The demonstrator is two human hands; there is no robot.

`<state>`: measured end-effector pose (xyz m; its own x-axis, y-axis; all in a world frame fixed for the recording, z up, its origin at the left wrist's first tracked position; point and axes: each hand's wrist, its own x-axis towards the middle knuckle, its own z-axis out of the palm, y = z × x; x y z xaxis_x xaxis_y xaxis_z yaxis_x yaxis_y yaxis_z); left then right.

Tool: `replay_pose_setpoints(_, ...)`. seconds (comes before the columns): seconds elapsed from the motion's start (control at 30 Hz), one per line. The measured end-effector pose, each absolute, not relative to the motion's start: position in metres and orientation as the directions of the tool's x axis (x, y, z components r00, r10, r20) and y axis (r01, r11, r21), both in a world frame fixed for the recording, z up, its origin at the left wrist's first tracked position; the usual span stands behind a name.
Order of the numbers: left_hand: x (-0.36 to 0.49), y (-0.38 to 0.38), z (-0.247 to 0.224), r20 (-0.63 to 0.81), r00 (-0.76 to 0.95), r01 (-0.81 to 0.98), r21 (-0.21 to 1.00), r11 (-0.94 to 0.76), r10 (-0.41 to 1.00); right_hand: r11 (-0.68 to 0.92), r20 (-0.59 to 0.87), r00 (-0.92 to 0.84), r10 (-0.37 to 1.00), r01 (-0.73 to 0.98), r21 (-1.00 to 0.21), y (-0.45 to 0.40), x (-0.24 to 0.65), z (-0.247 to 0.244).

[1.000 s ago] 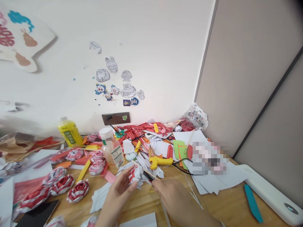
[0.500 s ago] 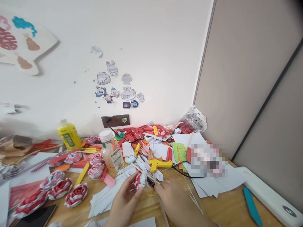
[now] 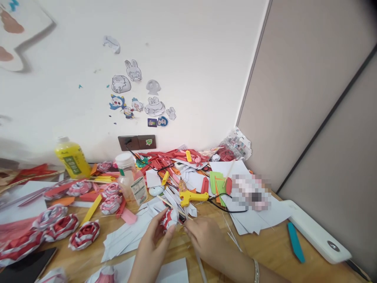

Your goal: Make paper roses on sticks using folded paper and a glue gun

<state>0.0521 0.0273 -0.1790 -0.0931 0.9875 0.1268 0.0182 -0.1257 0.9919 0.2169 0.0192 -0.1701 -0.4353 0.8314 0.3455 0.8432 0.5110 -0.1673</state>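
My left hand [image 3: 156,239] is closed around a red-and-white paper rose [image 3: 170,219], thumb on the near side and fingers behind it. Close against its right side, my right hand [image 3: 203,236] has its fingers pinched together. What they grip is too small and too hidden to make out. A dark object and thin sticks lie just behind the right fingertips, partly covered. Beyond both hands rests a yellow hot glue gun [image 3: 194,197] on its side, nozzle toward the wall. A narrow pale strip [image 3: 200,265] runs along the table beneath my right hand.
Finished paper roses [image 3: 85,235] lie at the left, near a dark phone [image 3: 35,265]. A clear jar [image 3: 129,181] and a yellow bottle [image 3: 72,159] stand behind. Paper scraps heap along the wall. At right are white sheets [image 3: 259,222], a teal strip [image 3: 296,242] and a long white device [image 3: 318,232].
The view has shifted, so the table things appear farther left and slightly higher. Both hands stay at the rose, and more of my right forearm with a bracelet shows.
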Motion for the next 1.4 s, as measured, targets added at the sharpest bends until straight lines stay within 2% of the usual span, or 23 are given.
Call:
replay_pose_setpoints(0.1, 0.053, 0.024, -0.174, 0.147, -0.122, 0.014, 0.989, -0.146, 0.982, 0.522, 0.358, -0.439, 0.824, 0.834, -0.18, 0.019, 0.217, -0.173)
replay_pose_setpoints(0.27, 0.038, 0.026, -0.181, 0.158, 0.0, 0.111, 0.981, -0.157, 0.987, 0.553, 0.393, -0.451, 0.802, 0.808, -0.201, 0.019, 0.214, -0.177)
replay_pose_setpoints(0.5, 0.027, 0.014, -0.174, 0.207, 0.012, 0.206, 0.957, -0.205, 0.978, 0.602, 0.472, -0.438, 0.765, 0.748, -0.28, 0.018, 0.209, -0.19)
replay_pose_setpoints(0.6, 0.031, 0.012, -0.175, 0.196, -0.047, 0.101, 0.976, -0.191, 0.979, 0.603, 0.488, -0.434, 0.757, 0.752, -0.266, 0.019, 0.205, -0.188)
replay_pose_setpoints(0.73, 0.037, 0.018, -0.186, 0.131, -0.138, -0.073, 0.987, -0.142, 0.982, 0.583, 0.357, -0.512, 0.781, 0.803, -0.124, 0.028, 0.199, -0.174)
replay_pose_setpoints(0.8, 0.037, 0.021, -0.189, 0.116, -0.148, -0.099, 0.986, -0.132, 0.982, 0.576, 0.302, -0.528, 0.793, 0.812, -0.093, 0.033, 0.196, -0.168)
replay_pose_setpoints(0.97, 0.033, 0.02, -0.182, 0.107, -0.144, -0.079, 0.99, -0.119, 0.984, 0.549, 0.303, -0.499, 0.812, 0.829, -0.104, 0.032, 0.194, -0.167)
replay_pose_setpoints(1.1, 0.029, 0.017, -0.173, 0.093, -0.057, -0.007, 0.996, -0.093, 0.994, 0.556, 0.358, -0.47, 0.807, 0.809, -0.191, 0.023, 0.197, -0.169)
replay_pose_setpoints(1.2, 0.03, 0.015, -0.169, 0.081, -0.029, -0.03, 0.996, -0.082, 0.996, 0.568, 0.427, -0.434, 0.793, 0.781, -0.26, 0.019, 0.2, -0.169)
replay_pose_setpoints(1.4, 0.034, 0.016, -0.167, 0.037, -0.103, -0.118, 0.992, -0.049, 0.994, 0.651, 0.627, -0.43, 0.649, 0.741, -0.166, 0.017, 0.201, -0.173)
